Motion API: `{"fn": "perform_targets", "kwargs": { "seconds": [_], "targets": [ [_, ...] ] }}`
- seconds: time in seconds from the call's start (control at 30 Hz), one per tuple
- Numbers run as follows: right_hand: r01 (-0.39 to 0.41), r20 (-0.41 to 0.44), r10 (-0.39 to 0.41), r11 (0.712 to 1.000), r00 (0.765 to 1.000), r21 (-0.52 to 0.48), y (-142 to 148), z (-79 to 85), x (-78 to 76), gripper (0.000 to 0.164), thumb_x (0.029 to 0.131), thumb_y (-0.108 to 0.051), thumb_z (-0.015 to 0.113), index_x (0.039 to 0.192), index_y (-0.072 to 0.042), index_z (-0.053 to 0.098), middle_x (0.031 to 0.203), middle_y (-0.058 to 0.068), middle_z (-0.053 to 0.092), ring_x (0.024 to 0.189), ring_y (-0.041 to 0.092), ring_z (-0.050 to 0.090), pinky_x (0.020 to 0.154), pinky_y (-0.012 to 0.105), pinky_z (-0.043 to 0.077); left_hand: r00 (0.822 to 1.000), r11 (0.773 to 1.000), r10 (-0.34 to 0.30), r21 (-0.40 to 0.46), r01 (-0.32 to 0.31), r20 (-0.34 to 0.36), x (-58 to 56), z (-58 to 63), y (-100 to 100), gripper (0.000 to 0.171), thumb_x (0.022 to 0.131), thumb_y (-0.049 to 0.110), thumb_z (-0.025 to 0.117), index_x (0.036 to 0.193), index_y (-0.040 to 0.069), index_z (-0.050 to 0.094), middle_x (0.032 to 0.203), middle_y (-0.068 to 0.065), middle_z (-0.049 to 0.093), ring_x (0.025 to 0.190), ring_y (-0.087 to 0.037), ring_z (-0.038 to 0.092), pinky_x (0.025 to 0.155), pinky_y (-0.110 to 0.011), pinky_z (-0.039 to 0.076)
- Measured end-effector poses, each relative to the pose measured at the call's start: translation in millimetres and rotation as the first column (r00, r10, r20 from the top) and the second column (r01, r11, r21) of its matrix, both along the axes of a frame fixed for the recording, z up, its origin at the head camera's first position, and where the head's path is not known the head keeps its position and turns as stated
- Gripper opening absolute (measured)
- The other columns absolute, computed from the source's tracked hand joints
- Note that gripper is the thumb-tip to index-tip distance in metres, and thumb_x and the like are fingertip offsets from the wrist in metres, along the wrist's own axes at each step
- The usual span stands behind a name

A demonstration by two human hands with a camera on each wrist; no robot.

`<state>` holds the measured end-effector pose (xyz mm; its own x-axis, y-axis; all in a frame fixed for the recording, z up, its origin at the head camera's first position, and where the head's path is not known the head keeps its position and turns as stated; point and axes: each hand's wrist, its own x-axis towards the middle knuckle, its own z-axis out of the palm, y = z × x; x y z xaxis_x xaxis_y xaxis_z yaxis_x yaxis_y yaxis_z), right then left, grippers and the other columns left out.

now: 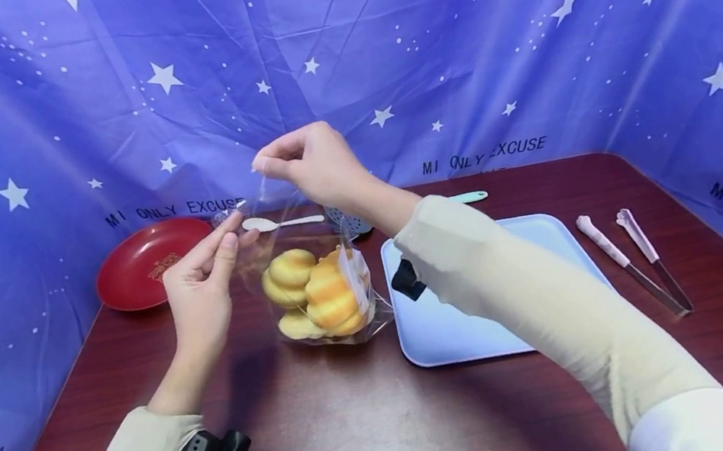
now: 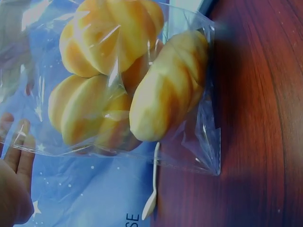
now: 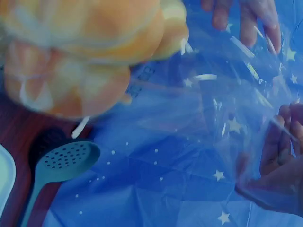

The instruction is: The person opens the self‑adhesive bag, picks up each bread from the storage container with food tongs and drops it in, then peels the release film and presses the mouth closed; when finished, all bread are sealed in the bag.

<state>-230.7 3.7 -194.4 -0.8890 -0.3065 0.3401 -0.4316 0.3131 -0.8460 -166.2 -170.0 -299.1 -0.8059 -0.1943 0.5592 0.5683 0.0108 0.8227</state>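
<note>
A clear plastic bag [image 1: 295, 223] with several golden bread rolls [image 1: 332, 295] in it hangs over the table, between the hands. My right hand [image 1: 317, 158] is raised above it, with thumb and index finger pinching the top of the film. At the left side of the bag's mouth, my left hand [image 1: 200, 287] holds the film between thumb and index finger, its other fingers extended. In the left wrist view, those fingers [image 2: 21, 146] show behind the film, and an elongated roll [image 2: 168, 90] lies in the bag's lower corner.
A red plate [image 1: 133, 277] stands at the back left. Behind the bag lie a white spoon [image 1: 264, 224] and a perforated skimmer [image 3: 66, 158]. My right forearm crosses over a pale blue tray [image 1: 467, 334]. Tongs [image 1: 645, 270] rest at the right, and a starry curtain [image 1: 336, 44] encloses the table.
</note>
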Motion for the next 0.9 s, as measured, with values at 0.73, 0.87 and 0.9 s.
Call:
{"fn": "perform_targets", "kwargs": {
  "seconds": [0.73,0.87,0.9],
  "targets": [
    [-0.033,0.004,0.035,0.969,0.999,-0.245,51,21.6,3.6,0.021,0.097,-0.011,0.071,0.111,0.005,0.075,0.108,0.011,0.075,0.105,0.014,0.068,0.095,0.025,0.052,0.999,0.995,-0.036,0.088,0.036,0.002,-3.1,-0.8,-2,0.026,0.101,0.002,0.061,0.124,-0.005,0.07,0.097,-0.002,0.078,0.09,-0.012,0.076,0.08,-0.024,0.059],
    [-0.018,0.003,0.019,0.964,1.0,-0.267,61,26.0,3.9,0.021,0.096,-0.01,0.072,0.111,0.005,0.075,0.106,0.011,0.076,0.105,0.015,0.067,0.095,0.025,0.051,1.0,0.995,-0.027,0.092,0.026,0.005,-2.3,0.0,-1,0.026,0.101,0.002,0.061,0.124,-0.005,0.07,0.095,-0.001,0.078,0.089,-0.012,0.076,0.078,-0.024,0.059],
    [-0.013,0.007,0.015,0.961,1.0,-0.276,64,27.3,3.9,0.021,0.096,-0.01,0.072,0.11,0.005,0.075,0.106,0.012,0.076,0.106,0.015,0.067,0.096,0.025,0.051,1.0,0.995,-0.025,0.092,0.024,0.006,-2.2,0.3,-1,0.025,0.101,0.002,0.061,0.124,-0.005,0.07,0.095,-0.001,0.078,0.089,-0.012,0.076,0.078,-0.024,0.059]
  ]
}}
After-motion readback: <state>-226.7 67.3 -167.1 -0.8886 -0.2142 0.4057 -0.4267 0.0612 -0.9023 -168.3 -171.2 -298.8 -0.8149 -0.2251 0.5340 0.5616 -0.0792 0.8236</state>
